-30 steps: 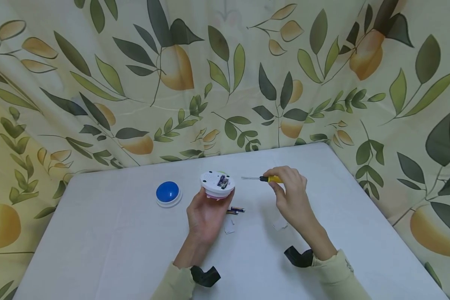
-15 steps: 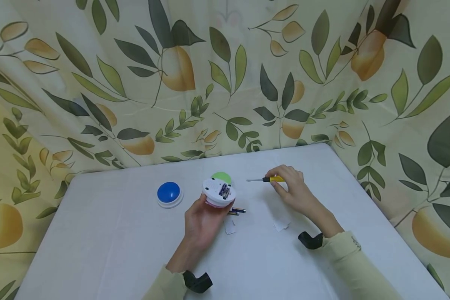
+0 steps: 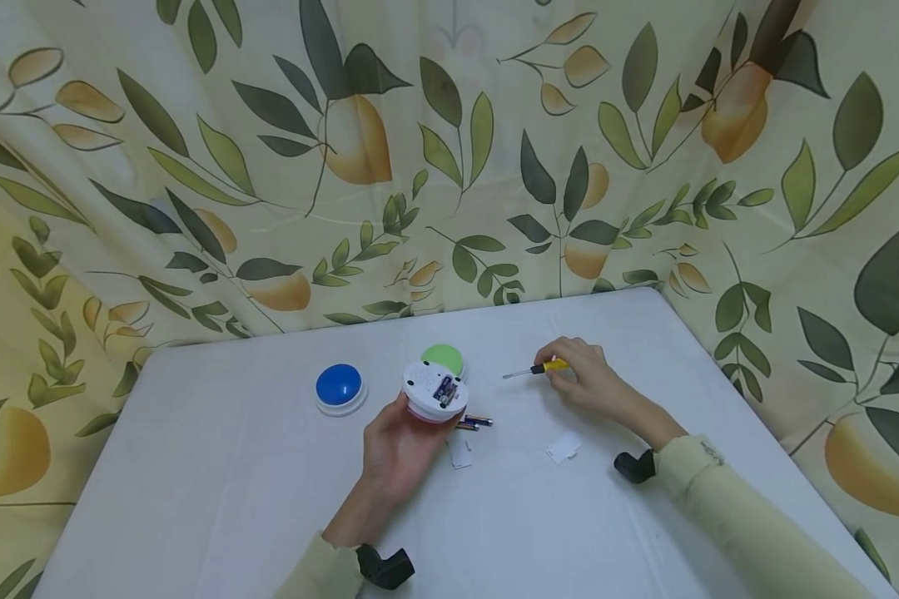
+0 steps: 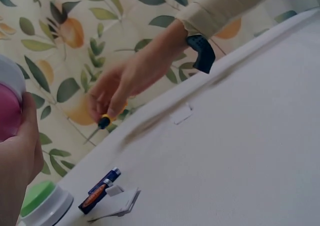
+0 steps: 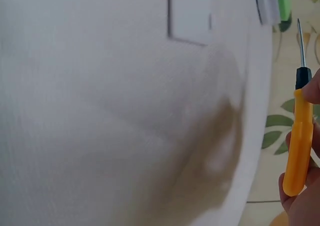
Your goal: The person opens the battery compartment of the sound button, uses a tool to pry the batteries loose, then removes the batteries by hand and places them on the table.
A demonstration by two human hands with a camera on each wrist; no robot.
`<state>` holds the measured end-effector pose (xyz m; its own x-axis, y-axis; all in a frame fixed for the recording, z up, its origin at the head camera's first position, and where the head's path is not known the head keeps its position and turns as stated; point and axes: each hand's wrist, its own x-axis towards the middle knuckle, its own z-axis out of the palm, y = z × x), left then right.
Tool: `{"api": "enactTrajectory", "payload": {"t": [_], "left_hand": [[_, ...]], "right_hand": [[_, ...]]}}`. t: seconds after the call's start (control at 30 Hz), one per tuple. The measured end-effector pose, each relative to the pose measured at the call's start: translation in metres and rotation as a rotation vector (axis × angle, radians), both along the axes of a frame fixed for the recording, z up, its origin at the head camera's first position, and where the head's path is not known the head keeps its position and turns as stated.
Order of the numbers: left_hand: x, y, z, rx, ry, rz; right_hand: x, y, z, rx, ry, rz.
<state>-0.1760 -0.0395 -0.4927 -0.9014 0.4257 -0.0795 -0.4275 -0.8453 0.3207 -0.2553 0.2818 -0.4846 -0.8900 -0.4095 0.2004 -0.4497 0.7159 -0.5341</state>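
My left hand (image 3: 397, 453) grips a round white push-button device (image 3: 424, 384) upside down. Its underside faces up, and batteries (image 3: 445, 391) show in the uncovered compartment. In the left wrist view the device's pink dome (image 4: 7, 113) points downward beside the fingers. My right hand (image 3: 586, 376) holds a screwdriver (image 5: 300, 136) with a yellow handle and black collar. Its thin metal shaft points left toward the device, with a gap between the two. Just behind the held device, a green-topped button (image 3: 444, 358) sits on the table, partly covered by it.
A blue-topped button (image 3: 339, 386) stands to the left on the white table (image 3: 217, 466). Loose batteries (image 4: 102, 188) lie near the left hand, with a small white cover (image 3: 460, 454) beside them. Another white cover (image 3: 564, 448) lies in front of the right hand. A patterned curtain (image 3: 389, 208) hangs behind.
My left hand has lowered the device slightly, uncovering the green button behind it. The right hand has drawn the screwdriver a little to the right and down, its tip now tilting lower.
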Motion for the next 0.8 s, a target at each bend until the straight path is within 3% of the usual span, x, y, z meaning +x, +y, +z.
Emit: {"api": "enactTrajectory", "payload": {"t": [0.27, 0.8], "left_hand": [[0.000, -0.003, -0.002, -0.028, 0.024, -0.003], [-0.004, -0.006, -0.004, -0.027, 0.059, -0.067]], "right_hand": [[-0.016, 0.006, -0.013, 0.057, -0.068, -0.028], [-0.034, 0.003, -0.018, 0.108, -0.157, -0.068]]}}
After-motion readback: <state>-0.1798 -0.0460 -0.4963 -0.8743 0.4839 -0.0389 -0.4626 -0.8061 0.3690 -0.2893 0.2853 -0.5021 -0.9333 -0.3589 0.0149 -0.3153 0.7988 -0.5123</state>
